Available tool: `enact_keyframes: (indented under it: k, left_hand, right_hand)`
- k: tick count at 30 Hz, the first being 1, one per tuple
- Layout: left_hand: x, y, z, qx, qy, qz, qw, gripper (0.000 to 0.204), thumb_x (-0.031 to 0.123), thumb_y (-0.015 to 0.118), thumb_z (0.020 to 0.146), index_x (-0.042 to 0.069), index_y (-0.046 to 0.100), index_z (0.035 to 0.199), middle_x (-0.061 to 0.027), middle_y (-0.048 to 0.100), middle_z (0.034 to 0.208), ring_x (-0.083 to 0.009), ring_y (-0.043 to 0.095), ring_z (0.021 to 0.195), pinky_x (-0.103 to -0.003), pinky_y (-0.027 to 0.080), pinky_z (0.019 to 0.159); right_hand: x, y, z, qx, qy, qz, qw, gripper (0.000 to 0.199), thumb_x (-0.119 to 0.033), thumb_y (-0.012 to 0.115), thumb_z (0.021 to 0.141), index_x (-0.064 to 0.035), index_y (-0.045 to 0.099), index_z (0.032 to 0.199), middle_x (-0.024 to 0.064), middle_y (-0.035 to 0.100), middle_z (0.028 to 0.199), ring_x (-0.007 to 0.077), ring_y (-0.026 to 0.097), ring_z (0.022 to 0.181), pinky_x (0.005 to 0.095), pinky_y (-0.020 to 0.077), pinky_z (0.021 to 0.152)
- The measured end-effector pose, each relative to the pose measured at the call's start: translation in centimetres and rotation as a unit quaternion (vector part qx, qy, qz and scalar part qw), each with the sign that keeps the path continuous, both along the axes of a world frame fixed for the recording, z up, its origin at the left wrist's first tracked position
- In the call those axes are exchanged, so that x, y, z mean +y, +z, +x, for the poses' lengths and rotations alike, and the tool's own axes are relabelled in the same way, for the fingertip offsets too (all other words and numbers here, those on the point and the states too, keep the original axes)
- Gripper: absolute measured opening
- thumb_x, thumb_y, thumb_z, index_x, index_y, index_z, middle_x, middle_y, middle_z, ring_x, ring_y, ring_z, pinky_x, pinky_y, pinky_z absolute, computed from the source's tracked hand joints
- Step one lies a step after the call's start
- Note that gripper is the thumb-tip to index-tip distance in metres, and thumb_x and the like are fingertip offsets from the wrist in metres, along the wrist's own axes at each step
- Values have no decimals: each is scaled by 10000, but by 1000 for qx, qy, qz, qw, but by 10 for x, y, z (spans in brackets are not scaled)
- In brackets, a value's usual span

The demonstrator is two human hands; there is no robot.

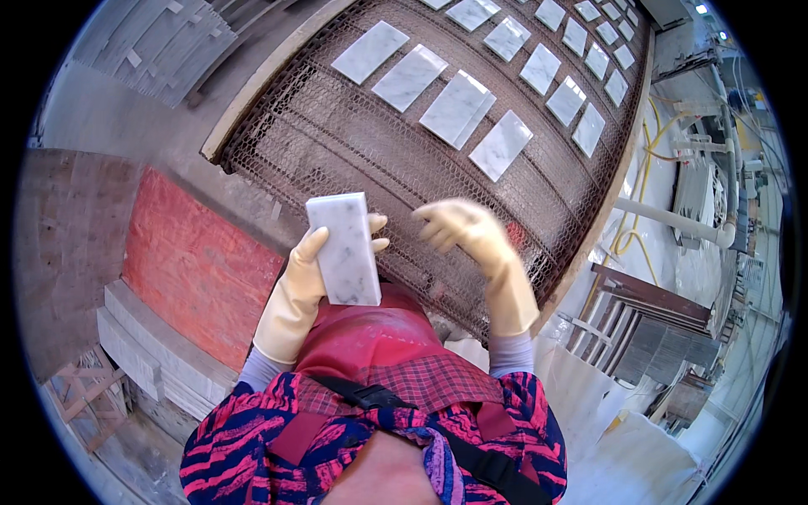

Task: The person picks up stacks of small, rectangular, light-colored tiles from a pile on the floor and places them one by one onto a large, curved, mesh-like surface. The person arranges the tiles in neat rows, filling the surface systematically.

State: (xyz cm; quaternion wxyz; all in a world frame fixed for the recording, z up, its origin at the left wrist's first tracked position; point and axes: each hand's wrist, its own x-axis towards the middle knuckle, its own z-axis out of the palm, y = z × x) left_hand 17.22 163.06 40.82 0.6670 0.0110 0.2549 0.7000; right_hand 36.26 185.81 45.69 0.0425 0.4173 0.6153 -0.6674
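Observation:
My left hand (305, 268), in a cream rubber glove, grips a white-grey marble tile (347, 251) in front of my apron. The tile stands nearly upright, with thumb on one side and fingertips on the other; its thick edge may be several tiles together, I cannot tell. To its right my gloved right hand (465, 229), slightly blurred, hangs over the wire mesh belt (337, 160). Its fingers are loosely bent and apart, with nothing seen in them. Beyond both hands, rows of marble tiles lie on the belt; the nearest row includes a tile (501, 145) and two overlapping ones (457, 109).
A pale frame rail (269, 80) edges the belt on the left. Left of me are a red panel (198, 265) and stacked stone slabs (164, 349). More slabs (156, 42) lie at the far left. On the right are a yellow hose (644, 181), a pipe (673, 220) and a slab rack (640, 320).

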Motion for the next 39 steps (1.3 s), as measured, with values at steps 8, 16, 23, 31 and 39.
enact_keyframes:
  k: [8, 16, 23, 31, 39]
  left_hand:
    - [89, 11, 20, 31, -116, 38, 992, 769, 484, 626, 1047, -16, 440, 1600, -198, 589, 1534, -307, 623, 1361, -468, 509, 1152]
    - [166, -21, 52, 90, -185, -12, 979, 553, 325, 619, 1098, 0, 524, 1534, -156, 666, 1449, -265, 650, 1320, -435, 536, 1102]
    - [215, -47, 74, 27, -198, 41, 979, 426, 199, 624, 1091, -18, 610, 1457, -155, 709, 1373, -250, 686, 1264, -417, 550, 1073]
    - [221, -69, 69, 70, -172, -56, 981, 355, 139, 752, 1011, 3, 670, 1328, -123, 759, 1250, -253, 736, 1147, -441, 585, 1027]
    - [200, -82, 37, 86, -59, -93, 990, 347, 114, 751, 1007, -7, 639, 1312, -154, 745, 1247, -271, 735, 1139, -483, 602, 1020]
  right_hand:
    - [-62, -45, 8, 257, -157, -155, 941, 617, -414, 688, 1068, 69, 609, 1443, 102, 693, 1331, 201, 650, 1225, 384, 484, 1099]
    - [-27, -27, 63, 18, -262, 163, 951, 549, -466, 614, 1089, 13, 673, 1351, 183, 751, 1157, 272, 722, 1086, 418, 568, 969]
    - [12, -41, 78, -14, -360, 278, 890, 451, -372, 574, 1122, 18, 687, 1318, 191, 774, 1138, 268, 733, 1064, 384, 554, 945]
    - [25, -49, 83, -32, -390, 333, 858, 446, -346, 579, 1126, 31, 688, 1339, 196, 774, 1158, 236, 728, 1055, 373, 557, 950]
    - [123, -114, 110, -92, -468, 280, 833, 476, -400, 567, 1126, -25, 689, 1393, 155, 759, 1270, 269, 703, 1152, 397, 514, 1031]
